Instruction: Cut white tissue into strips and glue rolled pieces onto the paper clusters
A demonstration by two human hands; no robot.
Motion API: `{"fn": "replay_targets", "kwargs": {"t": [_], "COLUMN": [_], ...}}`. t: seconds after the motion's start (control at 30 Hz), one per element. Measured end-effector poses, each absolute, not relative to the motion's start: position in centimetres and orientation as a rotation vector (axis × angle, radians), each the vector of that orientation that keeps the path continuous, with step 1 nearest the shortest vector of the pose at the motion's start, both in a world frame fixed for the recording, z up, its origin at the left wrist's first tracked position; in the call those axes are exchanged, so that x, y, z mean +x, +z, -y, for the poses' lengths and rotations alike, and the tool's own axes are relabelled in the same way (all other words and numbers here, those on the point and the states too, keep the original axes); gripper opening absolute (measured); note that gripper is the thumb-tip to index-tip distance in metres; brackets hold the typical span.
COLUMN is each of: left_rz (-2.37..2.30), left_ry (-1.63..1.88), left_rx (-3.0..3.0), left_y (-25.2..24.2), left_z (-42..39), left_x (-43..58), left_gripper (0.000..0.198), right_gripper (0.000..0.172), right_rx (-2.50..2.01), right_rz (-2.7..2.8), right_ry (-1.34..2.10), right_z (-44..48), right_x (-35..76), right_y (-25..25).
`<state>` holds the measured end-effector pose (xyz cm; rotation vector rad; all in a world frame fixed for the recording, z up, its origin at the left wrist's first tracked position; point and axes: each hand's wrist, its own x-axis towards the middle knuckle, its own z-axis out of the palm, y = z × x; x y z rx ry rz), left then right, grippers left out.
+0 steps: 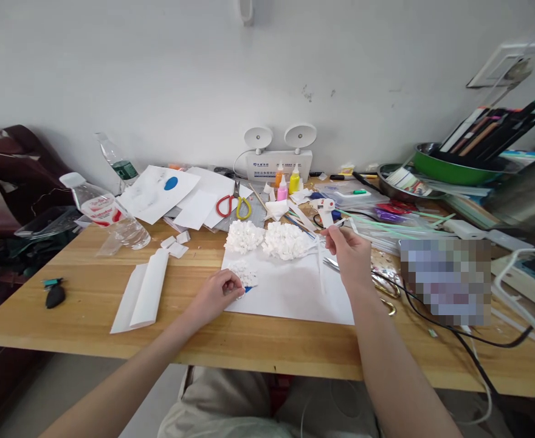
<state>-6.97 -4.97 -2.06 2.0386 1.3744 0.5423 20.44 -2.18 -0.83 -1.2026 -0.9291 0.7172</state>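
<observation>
My left hand [217,296] is closed at the lower edge of a small piece covered in white bits [244,272], with some blue showing at its rim. Two larger white crumpled clusters [286,239] lie behind it on a white sheet [290,298]. Off to the right, my right hand [347,248] is raised with its fingers pinched together near thin white strips [321,267]; what is between the fingertips is too small to make out. Silver scissor blades [331,263] poke out beside the right wrist, with gold handles beyond.
Folded white paper [143,292] and a water bottle [107,213] stand left. Red-and-yellow-handled scissors [234,204], paint bottles [282,187] and a white glue gun [326,210] are at the back. Black cables [436,319] and a green bowl of pens [454,173] occupy the right.
</observation>
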Motion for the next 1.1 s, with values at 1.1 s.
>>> {"fn": "replay_targets", "kwargs": {"t": [1.1], "left_rz": [-0.903], "left_ry": [1.093], "left_rx": [1.334], "left_y": [0.4], "left_z": [4.2], "left_x": [8.1], "left_gripper": [0.018], "right_gripper": [0.02], "right_rx": [-0.801], "right_rz": [0.555], "right_ry": [1.201], "right_z": [2.1], "right_x": [20.3], "right_y": [0.3]}}
